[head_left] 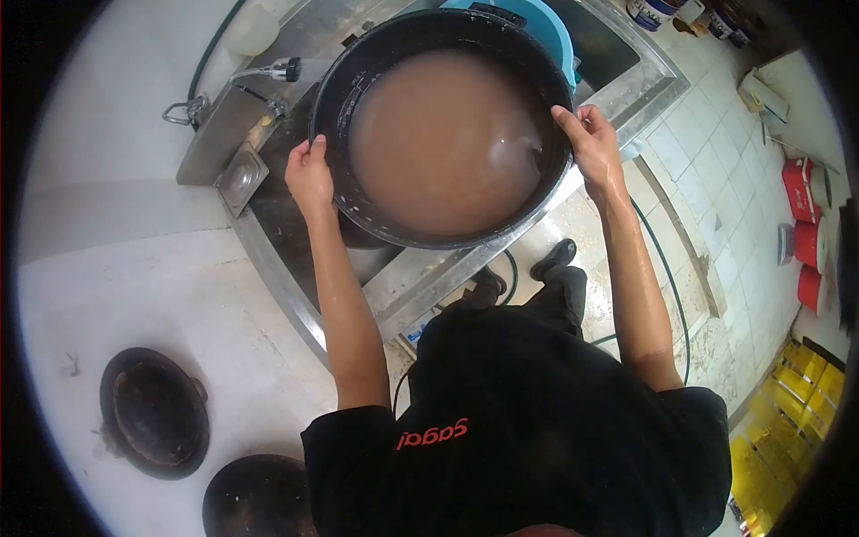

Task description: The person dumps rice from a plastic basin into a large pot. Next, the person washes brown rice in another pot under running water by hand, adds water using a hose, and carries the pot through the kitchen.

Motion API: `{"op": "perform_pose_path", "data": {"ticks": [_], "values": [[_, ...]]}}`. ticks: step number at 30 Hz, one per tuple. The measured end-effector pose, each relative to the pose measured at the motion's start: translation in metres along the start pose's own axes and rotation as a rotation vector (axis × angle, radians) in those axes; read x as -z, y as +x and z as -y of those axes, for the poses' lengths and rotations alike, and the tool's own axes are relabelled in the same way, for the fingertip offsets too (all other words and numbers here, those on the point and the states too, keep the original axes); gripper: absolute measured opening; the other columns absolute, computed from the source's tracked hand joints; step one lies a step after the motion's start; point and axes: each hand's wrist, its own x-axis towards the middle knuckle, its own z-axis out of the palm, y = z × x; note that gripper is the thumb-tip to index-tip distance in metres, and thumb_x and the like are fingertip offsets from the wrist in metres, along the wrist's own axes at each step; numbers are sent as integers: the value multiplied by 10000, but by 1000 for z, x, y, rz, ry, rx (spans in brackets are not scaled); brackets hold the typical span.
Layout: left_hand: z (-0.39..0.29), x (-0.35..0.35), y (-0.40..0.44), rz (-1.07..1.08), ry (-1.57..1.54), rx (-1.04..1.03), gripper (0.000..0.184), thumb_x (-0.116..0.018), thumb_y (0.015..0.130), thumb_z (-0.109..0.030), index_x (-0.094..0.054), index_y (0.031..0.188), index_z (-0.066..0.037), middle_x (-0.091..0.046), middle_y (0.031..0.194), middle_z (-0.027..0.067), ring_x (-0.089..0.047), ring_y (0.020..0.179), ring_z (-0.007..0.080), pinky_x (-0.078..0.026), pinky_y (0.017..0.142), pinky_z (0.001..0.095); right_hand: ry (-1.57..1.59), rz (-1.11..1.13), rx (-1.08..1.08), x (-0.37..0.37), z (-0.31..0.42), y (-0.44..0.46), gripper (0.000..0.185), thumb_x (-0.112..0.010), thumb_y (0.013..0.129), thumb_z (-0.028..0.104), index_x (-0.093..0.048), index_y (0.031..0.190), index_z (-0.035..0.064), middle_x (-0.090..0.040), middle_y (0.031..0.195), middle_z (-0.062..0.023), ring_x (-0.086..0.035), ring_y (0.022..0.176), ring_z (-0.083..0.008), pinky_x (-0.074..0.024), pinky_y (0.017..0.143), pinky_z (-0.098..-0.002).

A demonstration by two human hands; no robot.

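Observation:
A large round black tub point(342, 183) full of cloudy brown water point(438, 148) is over the metal sink. My left hand point(310, 176) grips its left rim, thumb on top and fingers curled at the edge. On the opposite side, my right hand point(592, 148) pinches the right rim in the same way. Whether the tub rests on the sink edge or is lifted I cannot tell. Behind it, partly hidden, sits a light blue basin point(548, 27). A faucet point(284, 70) reaches toward the tub from the left, with what looks like water leaving its spout.
The steel sink point(394, 291) has raised edges around the tub. Two dark round pans point(154, 412) are at lower left. A green hose point(677, 313) lies across the tiled floor. Red containers point(808, 242) and yellow packages point(787, 430) stand at the right.

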Motion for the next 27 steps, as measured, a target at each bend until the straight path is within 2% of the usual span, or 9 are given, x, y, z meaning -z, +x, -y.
{"op": "perform_pose_path", "data": {"ticks": [10, 13, 17, 25, 27], "values": [[-2, 1, -1, -8, 28, 11, 255, -714, 844, -174, -612, 975, 20, -529, 711, -33, -439, 603, 54, -338, 538, 212, 19, -9, 6, 0, -4, 1, 329, -719, 843, 337, -493, 777, 106, -474, 656, 54, -389, 557, -41, -306, 493, -215], [1, 1, 0, -9, 21, 0, 254, -717, 843, -175, -612, 971, 18, -532, 710, -31, -440, 600, 52, -338, 536, 212, -3, -10, -26, 1, -5, 1, 262, -701, 878, 289, -520, 806, 115, -531, 708, 40, -412, 617, -47, -286, 545, -216], [4, 2, 2, 1, 2, 1, 256, -720, 842, -177, -611, 970, 17, -541, 717, -27, -441, 597, 50, -341, 535, 211, 3, -10, 16, 0, -7, 3, 320, -718, 844, 337, -507, 788, 103, -494, 662, 47, -399, 558, -42, -308, 491, -215], [7, 1, 3, -26, -26, 13, 244, -718, 843, -177, -624, 964, 13, -564, 743, -22, -476, 662, 63, -377, 607, 218, -4, -19, 1, 0, -2, -2, 316, -721, 848, 328, -503, 787, 107, -500, 650, 43, -395, 539, -46, -301, 474, -223], [8, 1, 3, -27, -14, 14, 247, -718, 843, -178, -624, 967, 14, -562, 743, -24, -474, 662, 62, -375, 607, 218, 16, -6, -28, 0, -1, -3, 287, -714, 861, 315, -526, 808, 104, -521, 690, 39, -412, 591, -51, -303, 528, -220]]}}
